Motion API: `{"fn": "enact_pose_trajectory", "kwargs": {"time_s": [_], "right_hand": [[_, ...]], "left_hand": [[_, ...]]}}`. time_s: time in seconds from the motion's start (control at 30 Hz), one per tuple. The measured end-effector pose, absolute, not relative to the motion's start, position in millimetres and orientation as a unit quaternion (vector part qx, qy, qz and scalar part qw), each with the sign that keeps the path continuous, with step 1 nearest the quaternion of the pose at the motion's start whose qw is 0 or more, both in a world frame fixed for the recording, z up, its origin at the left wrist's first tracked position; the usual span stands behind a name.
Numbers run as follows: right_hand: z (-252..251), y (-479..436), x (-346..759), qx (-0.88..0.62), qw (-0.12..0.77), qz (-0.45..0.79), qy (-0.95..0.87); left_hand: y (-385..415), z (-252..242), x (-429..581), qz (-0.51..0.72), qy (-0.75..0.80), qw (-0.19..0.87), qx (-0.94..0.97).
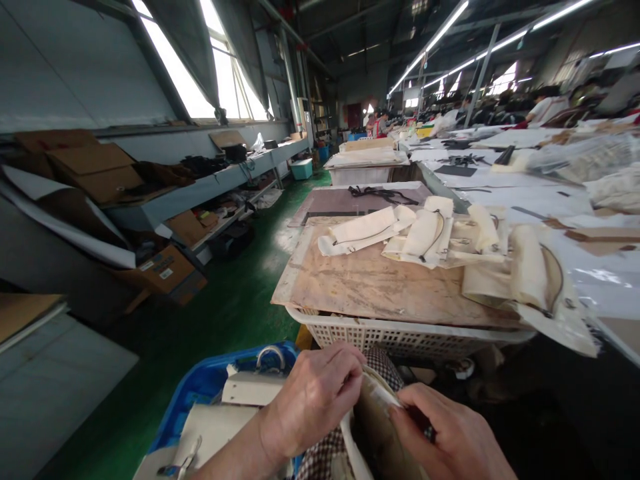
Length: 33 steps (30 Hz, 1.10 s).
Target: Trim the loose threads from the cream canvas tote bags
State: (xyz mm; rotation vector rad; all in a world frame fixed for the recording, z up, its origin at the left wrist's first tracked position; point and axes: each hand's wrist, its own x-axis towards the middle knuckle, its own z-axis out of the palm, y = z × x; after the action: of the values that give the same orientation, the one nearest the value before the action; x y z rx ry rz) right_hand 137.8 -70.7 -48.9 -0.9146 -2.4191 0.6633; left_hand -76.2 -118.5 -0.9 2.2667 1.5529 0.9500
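I've left grip [323,383] and right grip [440,423] pinching a cream piece [376,397], likely mid-work; off-white pieces [426,233] beyond, doneness unclear.

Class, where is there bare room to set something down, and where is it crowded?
Bare: the near left of the brown board, between the rim of the white basket and the cream pieces. Crowded: the board's far right, and the blue crate beside the left hand.
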Motion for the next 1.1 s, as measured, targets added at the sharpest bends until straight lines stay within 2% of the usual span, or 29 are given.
{"fn": "enact_pose_trajectory", "kwargs": {"time_s": [0.23, 0.37, 0.5, 0.73, 1.1], "right_hand": [[-48.2, -74.7, 133.3, -0.356, 0.241, 0.263, -0.864], [-46.4, -72.3, 134.4, -0.308, 0.254, 0.291, -0.869], [-42.0, -66.4, 137.7, -0.271, 0.239, 0.313, -0.878], [-31.2, -66.2, 124.9, -0.279, 0.223, 0.344, -0.869], [-28.7, -64.4, 106.7, -0.292, 0.191, 0.285, -0.893]], "left_hand": [[-118.7, -4.1, -69.9, 0.354, 0.582, 0.167, 0.713], [-116.1, 0.6, -67.7, 0.359, 0.596, 0.202, 0.689], [-113.6, 6.0, -66.5, 0.349, 0.630, 0.256, 0.645], [-111.3, 19.8, -62.5, 0.333, 0.642, 0.290, 0.627], [-118.4, 17.4, -68.7, 0.334, 0.649, 0.295, 0.616]]}}
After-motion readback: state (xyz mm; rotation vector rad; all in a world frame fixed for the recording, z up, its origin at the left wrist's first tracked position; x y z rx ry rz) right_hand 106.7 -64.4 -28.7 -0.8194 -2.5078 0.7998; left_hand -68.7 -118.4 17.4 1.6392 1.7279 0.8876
